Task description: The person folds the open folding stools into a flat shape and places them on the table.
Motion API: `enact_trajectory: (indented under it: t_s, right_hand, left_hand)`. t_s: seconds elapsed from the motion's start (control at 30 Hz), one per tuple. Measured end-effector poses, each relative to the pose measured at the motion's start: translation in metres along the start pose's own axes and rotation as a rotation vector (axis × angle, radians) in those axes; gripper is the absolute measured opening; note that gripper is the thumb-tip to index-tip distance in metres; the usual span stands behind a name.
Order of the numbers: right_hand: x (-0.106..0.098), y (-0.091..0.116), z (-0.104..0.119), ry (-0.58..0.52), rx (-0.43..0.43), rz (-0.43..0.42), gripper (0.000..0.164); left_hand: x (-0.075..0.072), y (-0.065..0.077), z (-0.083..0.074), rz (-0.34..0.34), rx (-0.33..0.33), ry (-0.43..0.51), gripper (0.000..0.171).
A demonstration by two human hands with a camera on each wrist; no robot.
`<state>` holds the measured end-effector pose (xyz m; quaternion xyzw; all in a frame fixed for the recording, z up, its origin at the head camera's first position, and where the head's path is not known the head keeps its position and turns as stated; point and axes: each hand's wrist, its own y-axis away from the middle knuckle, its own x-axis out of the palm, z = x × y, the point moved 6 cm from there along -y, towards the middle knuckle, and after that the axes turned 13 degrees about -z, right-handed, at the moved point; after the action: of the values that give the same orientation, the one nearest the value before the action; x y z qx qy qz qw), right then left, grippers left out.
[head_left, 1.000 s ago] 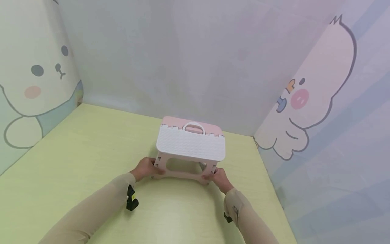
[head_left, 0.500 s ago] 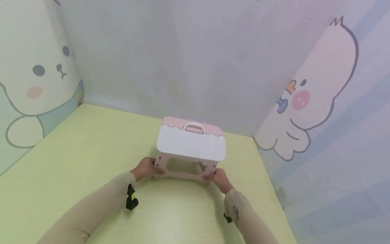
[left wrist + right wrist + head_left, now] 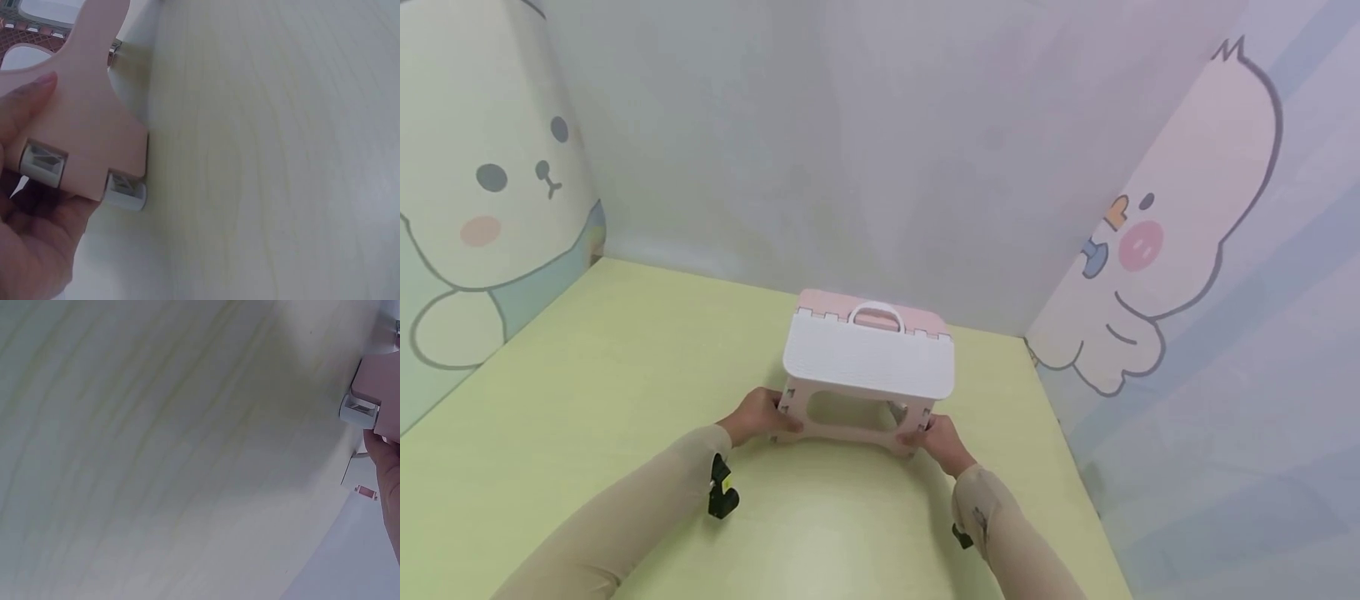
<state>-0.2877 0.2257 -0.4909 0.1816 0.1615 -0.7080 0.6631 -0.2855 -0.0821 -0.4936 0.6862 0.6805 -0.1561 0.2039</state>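
Pink-white stool (image 3: pixel 868 357), held in both grips (image 3: pixel 763 414) (image 3: pixel 943 442)

There are two hands (image 3: pixel 762 415) (image 3: pixel 946 443), two sleeves (image 3: pixel 640 504) (image 3: pixel 1015 537), two black devices (image 3: pixel 722 492) (image 3: pixel 962 537), two cartoon figures (image 3: pixel 512 92) (image 3: pixel 1206 192) and one stool (image 3: pixel 868 357).

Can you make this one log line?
left hand: grips stool, left side | right hand: grips stool, right side | stool: upright

Behind the left grip (image 3: pixel 760 415) runs a long beige sleeve (image 3: pixel 640 507), creased farther back; a black, hooked device (image 3: pixel 722 502) near its end bears a small yellow patch (image 3: pixel 727 482). Behind the right grip (image 3: pixel 946 442), a matching sleeve (image 3: pixel 1022 542) shows a dark mark (image 3: pixel 981 515) and a small black piece (image 3: pixel 962 537).
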Motion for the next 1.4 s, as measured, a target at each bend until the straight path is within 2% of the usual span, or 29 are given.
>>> enact_trajectory:
  t_s: [0.37,0.6,0.97,1.2,1.4]
  right_hand:
    - [0.000,0.001,0.002,-0.026,-0.022,0.013,0.036]
    - [0.001,0.000,0.001,-0.023,-0.013,0.024,0.035]
    - [0.002,-0.003,0.001,-0.041,-0.005,0.051,0.039]
    - [-0.003,0.016,0.035,-0.034,-0.027,0.074,0.035]
    - [-0.003,0.017,0.037,-0.025,-0.025,0.065,0.034]
  left_hand:
    - [0.001,-0.001,0.001,0.004,-0.007,0.021,0.049]
    - [0.002,-0.001,0.003,0.006,-0.026,0.016,0.049]
    - [0.001,-0.002,0.001,0.012,-0.017,0.028,0.049]
    - [0.001,-0.002,0.003,0.016,-0.018,0.047,0.051]
    - [0.002,-0.003,0.004,0.020,-0.022,0.048,0.052]
